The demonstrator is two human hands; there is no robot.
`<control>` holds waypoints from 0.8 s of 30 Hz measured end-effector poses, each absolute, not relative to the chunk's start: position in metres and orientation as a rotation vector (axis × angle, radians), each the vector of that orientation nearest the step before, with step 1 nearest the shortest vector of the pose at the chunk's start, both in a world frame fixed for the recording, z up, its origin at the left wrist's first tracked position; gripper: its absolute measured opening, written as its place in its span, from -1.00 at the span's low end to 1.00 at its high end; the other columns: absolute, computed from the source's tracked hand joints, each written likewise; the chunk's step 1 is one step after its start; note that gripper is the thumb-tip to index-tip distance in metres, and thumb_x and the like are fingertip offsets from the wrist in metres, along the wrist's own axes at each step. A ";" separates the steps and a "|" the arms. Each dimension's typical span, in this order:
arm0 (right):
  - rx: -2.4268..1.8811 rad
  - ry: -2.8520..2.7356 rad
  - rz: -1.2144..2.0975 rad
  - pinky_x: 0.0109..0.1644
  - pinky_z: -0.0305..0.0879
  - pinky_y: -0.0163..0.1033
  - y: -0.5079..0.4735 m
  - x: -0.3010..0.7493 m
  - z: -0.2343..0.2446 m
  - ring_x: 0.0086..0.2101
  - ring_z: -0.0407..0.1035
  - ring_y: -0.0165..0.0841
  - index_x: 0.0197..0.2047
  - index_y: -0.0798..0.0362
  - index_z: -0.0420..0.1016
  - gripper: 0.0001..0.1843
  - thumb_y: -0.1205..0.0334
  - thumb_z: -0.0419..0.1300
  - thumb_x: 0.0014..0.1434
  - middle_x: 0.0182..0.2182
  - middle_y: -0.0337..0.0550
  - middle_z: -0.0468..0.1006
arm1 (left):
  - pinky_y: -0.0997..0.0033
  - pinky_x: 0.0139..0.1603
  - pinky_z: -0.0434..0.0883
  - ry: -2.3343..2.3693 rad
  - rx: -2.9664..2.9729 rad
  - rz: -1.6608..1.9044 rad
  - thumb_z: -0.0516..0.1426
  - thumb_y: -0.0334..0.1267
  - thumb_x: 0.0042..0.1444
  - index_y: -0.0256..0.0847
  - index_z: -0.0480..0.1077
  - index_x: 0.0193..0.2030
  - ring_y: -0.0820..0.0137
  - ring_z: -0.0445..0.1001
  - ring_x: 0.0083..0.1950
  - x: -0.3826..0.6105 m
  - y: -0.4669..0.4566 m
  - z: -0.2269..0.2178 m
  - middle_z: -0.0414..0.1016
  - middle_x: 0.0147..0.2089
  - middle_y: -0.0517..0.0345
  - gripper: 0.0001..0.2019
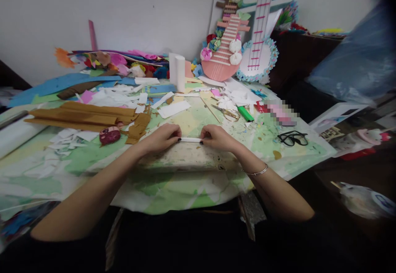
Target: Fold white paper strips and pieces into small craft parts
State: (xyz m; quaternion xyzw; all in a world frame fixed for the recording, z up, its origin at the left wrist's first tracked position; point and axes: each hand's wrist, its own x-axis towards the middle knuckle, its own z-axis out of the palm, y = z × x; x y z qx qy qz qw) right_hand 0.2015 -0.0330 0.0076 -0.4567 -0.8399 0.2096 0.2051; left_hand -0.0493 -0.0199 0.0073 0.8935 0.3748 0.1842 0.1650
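A narrow white paper strip (190,140) stretches level between my two hands, just above the front part of the table. My left hand (162,137) pinches its left end between thumb and fingers. At the other end, my right hand (218,138) grips the strip the same way, with a thin silver bangle on that wrist. Beyond the hands lie gold-handled scissors (231,115), a thin wooden stick (210,110) and a cut piece of white paper (174,109). Left of my left hand is brown crepe paper (83,115) with a dark red patterned object (109,135) beside it.
Black glasses (292,138) and a green object (245,114) lie to the right. White scraps (63,144) are scattered at left, near a white roll (21,134). Paper instrument models, one pink (221,64), lean on the back wall. A patterned cloth (185,190) covers the table.
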 end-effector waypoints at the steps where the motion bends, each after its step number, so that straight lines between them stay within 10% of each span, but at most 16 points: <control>1: -1.285 -2.327 0.608 -0.33 0.12 -0.35 -0.032 0.202 0.008 -0.45 0.27 -0.45 -0.38 0.11 0.46 -0.92 0.44 0.23 0.01 -0.48 -0.27 0.46 | 0.44 -0.32 0.29 1.068 2.540 0.535 0.03 -0.22 0.11 -0.20 0.37 -0.36 0.39 0.39 -0.37 -0.050 -0.019 0.008 0.46 -0.39 0.17 -0.85; 24: -1.001 -1.606 1.049 -0.28 0.35 -0.30 0.062 0.194 -0.001 -0.40 0.45 -0.41 -0.37 0.07 0.51 -0.73 0.04 0.33 -0.05 -0.44 -0.16 0.63 | 0.37 -0.26 0.47 1.171 2.039 0.992 0.17 -0.05 0.05 -0.32 0.53 -0.19 0.31 0.59 -0.30 -0.052 0.066 0.002 0.64 -0.31 -0.05 -0.64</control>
